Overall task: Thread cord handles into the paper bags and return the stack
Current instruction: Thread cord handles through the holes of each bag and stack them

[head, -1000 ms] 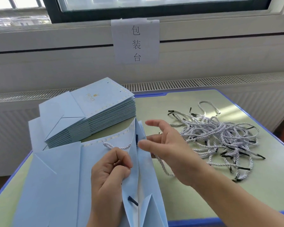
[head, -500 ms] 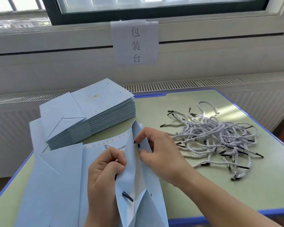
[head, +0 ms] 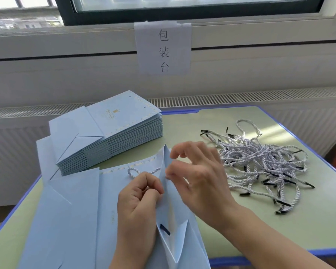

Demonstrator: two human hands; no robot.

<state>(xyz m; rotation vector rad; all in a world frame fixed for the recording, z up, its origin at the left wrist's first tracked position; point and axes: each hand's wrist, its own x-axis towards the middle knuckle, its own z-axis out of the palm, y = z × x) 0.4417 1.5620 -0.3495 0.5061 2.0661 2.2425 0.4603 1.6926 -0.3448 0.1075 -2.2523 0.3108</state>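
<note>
A light blue paper bag lies flat in front of me with its mouth partly spread. A white twisted cord loop shows at its top edge, and a black cord tip pokes through inside the bag. My left hand has curled fingers and pinches the raised bag panel near the loop. My right hand hovers just right of that panel with spread fingers, its thumb tip touching the paper edge. The picture is slightly blurred there.
A stack of flat blue bags sits at the back left of the green, blue-edged table. A tangled pile of white cords with black tips lies on the right. A paper sign hangs on the wall.
My right hand pinched at the bag's top hole half a second ago; now its fingers have spread apart and lifted. The left hand stays on the bag panel.
</note>
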